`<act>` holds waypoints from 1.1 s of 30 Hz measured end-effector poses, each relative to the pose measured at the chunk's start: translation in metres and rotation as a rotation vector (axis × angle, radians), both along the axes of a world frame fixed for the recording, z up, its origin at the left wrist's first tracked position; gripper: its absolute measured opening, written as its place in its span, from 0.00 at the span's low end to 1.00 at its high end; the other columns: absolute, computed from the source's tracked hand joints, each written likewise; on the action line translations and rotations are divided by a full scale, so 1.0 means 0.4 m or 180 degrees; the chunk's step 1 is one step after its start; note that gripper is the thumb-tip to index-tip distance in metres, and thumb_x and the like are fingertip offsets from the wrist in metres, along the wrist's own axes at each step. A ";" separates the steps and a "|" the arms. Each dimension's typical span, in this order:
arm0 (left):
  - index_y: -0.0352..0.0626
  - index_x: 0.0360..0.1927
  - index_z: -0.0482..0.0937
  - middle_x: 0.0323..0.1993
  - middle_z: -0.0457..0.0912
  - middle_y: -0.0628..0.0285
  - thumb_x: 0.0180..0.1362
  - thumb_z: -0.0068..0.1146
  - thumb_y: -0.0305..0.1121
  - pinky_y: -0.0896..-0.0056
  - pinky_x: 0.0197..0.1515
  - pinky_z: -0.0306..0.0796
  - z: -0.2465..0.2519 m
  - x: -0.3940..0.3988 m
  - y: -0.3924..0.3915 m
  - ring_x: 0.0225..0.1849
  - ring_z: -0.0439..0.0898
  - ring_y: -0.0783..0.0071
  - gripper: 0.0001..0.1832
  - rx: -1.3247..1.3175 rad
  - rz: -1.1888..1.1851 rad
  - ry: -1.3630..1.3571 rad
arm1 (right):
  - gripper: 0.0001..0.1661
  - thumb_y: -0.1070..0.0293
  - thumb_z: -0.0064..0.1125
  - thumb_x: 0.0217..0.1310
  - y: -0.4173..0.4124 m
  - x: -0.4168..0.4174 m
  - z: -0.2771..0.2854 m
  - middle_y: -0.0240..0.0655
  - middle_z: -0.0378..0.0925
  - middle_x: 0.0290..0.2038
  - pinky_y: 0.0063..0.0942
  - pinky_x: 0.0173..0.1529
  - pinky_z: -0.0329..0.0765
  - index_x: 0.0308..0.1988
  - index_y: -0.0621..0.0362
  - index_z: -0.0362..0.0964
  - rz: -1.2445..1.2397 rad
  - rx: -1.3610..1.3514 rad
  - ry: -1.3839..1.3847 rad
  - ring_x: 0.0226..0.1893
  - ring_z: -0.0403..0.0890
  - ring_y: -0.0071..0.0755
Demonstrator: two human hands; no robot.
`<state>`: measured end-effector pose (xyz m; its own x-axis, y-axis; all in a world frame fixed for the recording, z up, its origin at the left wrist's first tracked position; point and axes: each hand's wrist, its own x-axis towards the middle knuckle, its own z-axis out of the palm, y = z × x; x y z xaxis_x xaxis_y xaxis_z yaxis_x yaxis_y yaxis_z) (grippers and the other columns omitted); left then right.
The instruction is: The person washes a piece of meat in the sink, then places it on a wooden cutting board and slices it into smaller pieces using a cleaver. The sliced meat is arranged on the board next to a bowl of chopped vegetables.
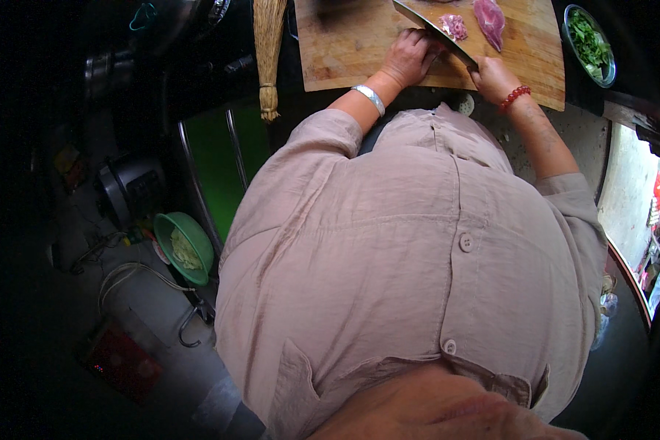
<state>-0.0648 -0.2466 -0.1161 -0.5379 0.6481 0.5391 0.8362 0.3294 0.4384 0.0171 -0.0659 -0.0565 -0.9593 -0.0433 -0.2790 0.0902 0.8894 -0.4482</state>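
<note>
My right hand point(494, 80) grips the handle of a kitchen knife point(434, 32), whose broad blade slants up and left over a wooden cutting board point(352, 58). Beside the blade, my left hand point(411, 58) rests on the board with its fingers curled. Under those fingertips shows a bit of pink raw meat point(439, 48), mostly hidden by the hand. On the blade's far side lies a small heap of cut raw meat point(454, 26). A larger uncut piece of raw meat point(490, 23) lies to its right. More meat is cut off by the top edge of the view.
A bowl of chopped greens point(588, 47) stands right of the board. A straw brush point(269, 55) lies to its left. Lower left are a green plastic basin point(198, 258) holding pale shredded food, an appliance like an electric cooker point(132, 187) and a looped cord point(126, 269).
</note>
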 end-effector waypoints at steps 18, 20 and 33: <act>0.43 0.31 0.73 0.32 0.72 0.55 0.44 0.55 0.36 0.65 0.41 0.66 -0.019 -0.013 0.003 0.36 0.70 0.57 0.11 0.0040 0.0018 -0.0127 | 0.11 0.71 0.47 0.45 0.010 -0.061 0.055 0.56 0.71 0.25 0.39 0.35 0.70 0.28 0.68 0.70 0.0178 0.0144 -0.0654 0.30 0.74 0.53; 0.43 0.31 0.73 0.31 0.72 0.55 0.44 0.55 0.35 0.65 0.41 0.66 -0.015 -0.010 -0.001 0.36 0.70 0.57 0.11 0.0104 0.0059 -0.0055 | 0.11 0.71 0.47 0.44 -0.012 -0.085 0.028 0.55 0.72 0.26 0.38 0.35 0.71 0.28 0.67 0.71 0.0250 0.0207 -0.0531 0.31 0.75 0.52; 0.41 0.36 0.71 0.38 0.70 0.53 0.41 0.56 0.34 0.64 0.47 0.64 -0.003 0.008 -0.008 0.43 0.68 0.55 0.17 0.0061 0.0061 -0.0137 | 0.12 0.66 0.43 0.49 -0.037 -0.074 -0.077 0.53 0.71 0.26 0.42 0.36 0.69 0.30 0.61 0.70 -0.0407 -0.0127 0.0617 0.30 0.73 0.55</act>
